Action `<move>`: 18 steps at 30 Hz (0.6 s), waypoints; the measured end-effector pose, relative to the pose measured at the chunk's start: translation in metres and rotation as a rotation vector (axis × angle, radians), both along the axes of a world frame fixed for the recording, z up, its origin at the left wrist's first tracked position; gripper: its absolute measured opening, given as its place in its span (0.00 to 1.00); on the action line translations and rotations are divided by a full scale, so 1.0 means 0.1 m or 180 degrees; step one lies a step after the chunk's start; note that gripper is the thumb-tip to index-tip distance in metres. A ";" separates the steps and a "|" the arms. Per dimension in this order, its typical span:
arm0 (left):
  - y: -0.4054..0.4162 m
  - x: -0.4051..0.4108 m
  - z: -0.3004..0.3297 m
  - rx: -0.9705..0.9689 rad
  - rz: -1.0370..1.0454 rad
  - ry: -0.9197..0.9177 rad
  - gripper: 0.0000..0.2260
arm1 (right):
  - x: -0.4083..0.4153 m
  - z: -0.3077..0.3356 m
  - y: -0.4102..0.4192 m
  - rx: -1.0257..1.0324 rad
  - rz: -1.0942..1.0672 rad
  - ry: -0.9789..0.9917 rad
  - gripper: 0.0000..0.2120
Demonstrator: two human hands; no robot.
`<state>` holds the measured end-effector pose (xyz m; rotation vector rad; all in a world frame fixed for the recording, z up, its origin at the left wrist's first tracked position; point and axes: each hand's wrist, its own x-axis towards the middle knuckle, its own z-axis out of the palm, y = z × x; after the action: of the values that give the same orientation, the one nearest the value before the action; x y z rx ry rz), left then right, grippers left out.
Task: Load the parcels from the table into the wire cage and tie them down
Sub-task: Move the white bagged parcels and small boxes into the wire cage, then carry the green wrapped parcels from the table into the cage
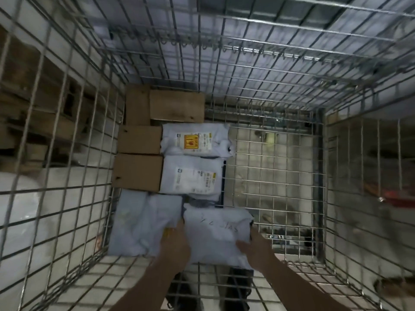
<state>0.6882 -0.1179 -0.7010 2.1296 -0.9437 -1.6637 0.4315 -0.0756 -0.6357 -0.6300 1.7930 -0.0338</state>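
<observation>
Inside the wire cage (278, 167), cardboard boxes (138, 172) line the left wall with labelled grey mailers (193, 176) beside them. Nearest, a grey parcel (216, 232) lies on the mesh floor, gripped at its edges, apparently, by the left hand (175, 244) and right hand (253, 245).

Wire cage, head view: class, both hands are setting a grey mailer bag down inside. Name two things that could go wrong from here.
1. The grey mailer bag held by the left hand and right hand overlaps the neighbouring bag; it may sit unevenly and slide.
2. Parcels fill only the left side; the bare cage floor leaves room for shifting before tying.
</observation>
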 end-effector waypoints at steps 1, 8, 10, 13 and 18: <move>0.00 0.02 0.01 0.0056 0.0070 0.0118 0.15 | 0.02 -0.04 0.00 0.0007 0.0025 0.0042 0.18; -0.13 -0.15 0.37 -0.0915 -0.0928 -0.0660 0.11 | 0.21 -0.20 -0.18 -0.0050 0.0260 -0.0096 0.25; -0.06 0.00 0.23 -0.0783 -0.1159 -0.0903 0.11 | 0.19 -0.15 -0.17 0.0028 0.0430 -0.0275 0.34; -0.09 0.17 0.35 -0.0723 -0.1688 -0.0952 0.07 | 0.09 0.04 -0.15 0.0140 0.0581 -0.0137 0.44; -0.65 0.05 1.46 0.0227 -0.2688 -0.1129 0.25 | -0.09 0.84 -0.47 -0.0308 0.1323 0.0481 0.34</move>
<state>0.6930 -0.1828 -0.5550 2.2655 -2.1444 -1.6442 0.4222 -0.1227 -0.5522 -1.0883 1.7786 0.2156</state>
